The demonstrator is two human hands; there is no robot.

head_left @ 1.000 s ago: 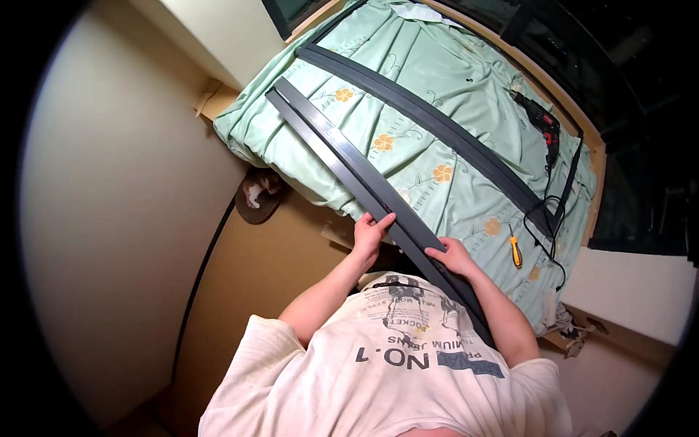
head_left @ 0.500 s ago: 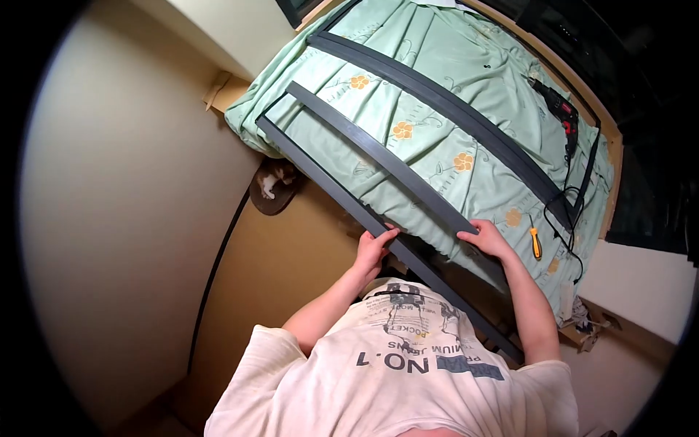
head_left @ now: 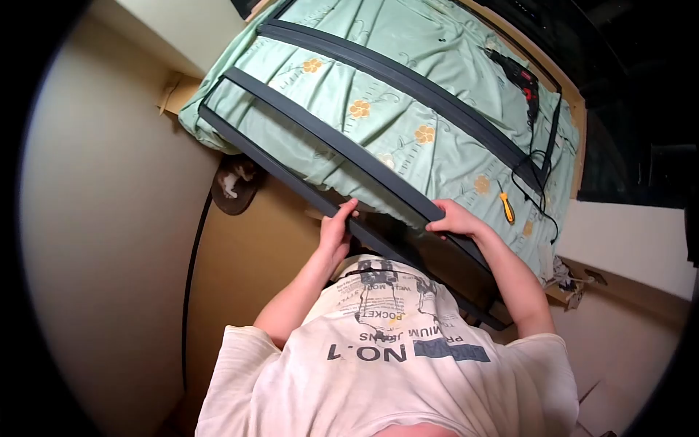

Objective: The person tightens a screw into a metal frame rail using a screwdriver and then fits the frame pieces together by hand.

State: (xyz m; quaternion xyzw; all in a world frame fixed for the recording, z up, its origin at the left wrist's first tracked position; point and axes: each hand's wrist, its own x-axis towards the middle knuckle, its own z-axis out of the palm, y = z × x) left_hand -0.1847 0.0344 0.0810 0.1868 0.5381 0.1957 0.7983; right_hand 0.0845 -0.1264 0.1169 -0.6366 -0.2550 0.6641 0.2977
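A long, narrow dark grey frame (head_left: 291,121) slants across the view, from the bed's left corner down to my right forearm. My left hand (head_left: 337,228) is closed around its near bar, thumb on top. My right hand (head_left: 457,220) grips the far bar, farther to the right. Between the bars the lower right part looks dark and see-through; whether it is mesh or glass I cannot tell. Beyond it, another dark grey frame (head_left: 408,84) lies on the green flowered sheet (head_left: 386,120).
A power drill (head_left: 520,80) with a black cord (head_left: 535,175) lies on the sheet at the right, near a yellow-handled screwdriver (head_left: 507,208). A brown-and-white cat (head_left: 231,180) lies on a round mat by the bed's left corner. Walls stand on the left and lower right.
The view has shifted, so the bed and tools sit farther left and higher. The held frame has tilted, its far bar now showing a broader face. Both hands keep hold of it.
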